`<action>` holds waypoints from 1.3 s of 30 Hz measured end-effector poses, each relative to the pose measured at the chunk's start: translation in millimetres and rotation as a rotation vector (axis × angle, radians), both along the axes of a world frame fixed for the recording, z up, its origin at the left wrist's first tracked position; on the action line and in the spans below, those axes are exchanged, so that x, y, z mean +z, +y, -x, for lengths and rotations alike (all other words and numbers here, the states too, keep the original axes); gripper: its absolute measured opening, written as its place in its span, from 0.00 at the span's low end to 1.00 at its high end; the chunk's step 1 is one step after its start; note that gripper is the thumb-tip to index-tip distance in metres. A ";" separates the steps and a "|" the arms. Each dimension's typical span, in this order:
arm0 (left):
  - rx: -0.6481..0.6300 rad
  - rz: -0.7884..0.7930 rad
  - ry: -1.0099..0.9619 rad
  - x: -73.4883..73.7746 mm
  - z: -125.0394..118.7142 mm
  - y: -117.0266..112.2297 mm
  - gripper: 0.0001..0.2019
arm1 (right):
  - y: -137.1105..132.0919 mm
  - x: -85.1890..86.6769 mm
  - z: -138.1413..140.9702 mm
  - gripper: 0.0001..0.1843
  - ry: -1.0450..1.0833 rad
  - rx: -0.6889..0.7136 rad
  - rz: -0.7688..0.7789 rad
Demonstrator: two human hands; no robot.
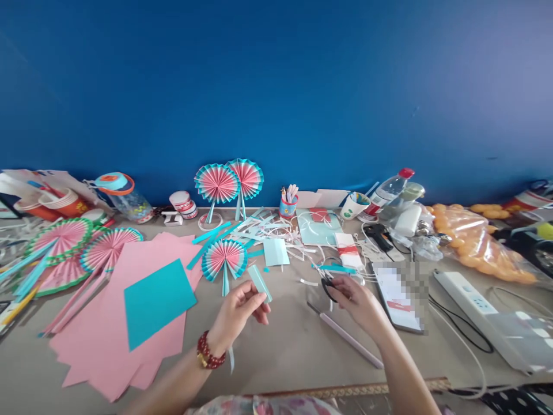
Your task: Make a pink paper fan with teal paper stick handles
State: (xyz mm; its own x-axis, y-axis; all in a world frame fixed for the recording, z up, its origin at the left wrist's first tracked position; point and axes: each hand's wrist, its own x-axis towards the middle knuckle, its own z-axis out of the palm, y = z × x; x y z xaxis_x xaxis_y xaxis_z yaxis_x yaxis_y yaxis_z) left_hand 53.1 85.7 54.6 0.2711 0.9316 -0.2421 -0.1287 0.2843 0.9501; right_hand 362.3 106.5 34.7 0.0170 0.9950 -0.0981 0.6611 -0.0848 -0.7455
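Note:
My left hand [239, 314], with a red bead bracelet on the wrist, pinches a narrow folded strip of light teal paper [260, 282] and holds it upright over the table. My right hand [354, 300] is closed round the black handles of a pair of scissors [327, 281], whose blades point left toward a teal strip. A small pink and teal paper fan [224, 257] lies just beyond my left hand. A thin pink stick [345, 336] lies on the table under my right wrist.
Pink sheets [108, 340] with a teal sheet [158, 301] lie at the left, beside several finished fans [64, 242]. Two fans [231, 181] stand against the blue wall. A phone [400, 294], power strip [470, 300], bottle [389, 190], cups and an orange bag [479, 242] fill the right.

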 end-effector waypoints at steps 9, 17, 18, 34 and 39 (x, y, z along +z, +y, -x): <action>0.089 -0.178 0.120 8.0 -0.7 4.2 0.12 | -43.6 2.5 86.9 0.31 0.757 0.216 0.365; 0.081 -0.185 0.038 2.9 2.0 4.2 0.11 | -54.3 1.6 119.3 0.31 0.908 0.301 0.384; 0.074 -0.178 0.019 2.9 2.2 4.2 0.11 | -54.3 1.9 118.5 0.31 0.914 0.314 0.386; 0.089 -0.115 -0.017 13.2 -0.6 5.8 0.11 | -57.6 -1.0 118.0 0.30 0.909 0.299 0.384; 0.077 -0.119 -0.036 13.1 0.2 4.9 0.10 | -57.9 -3.0 118.7 0.30 0.913 0.282 0.401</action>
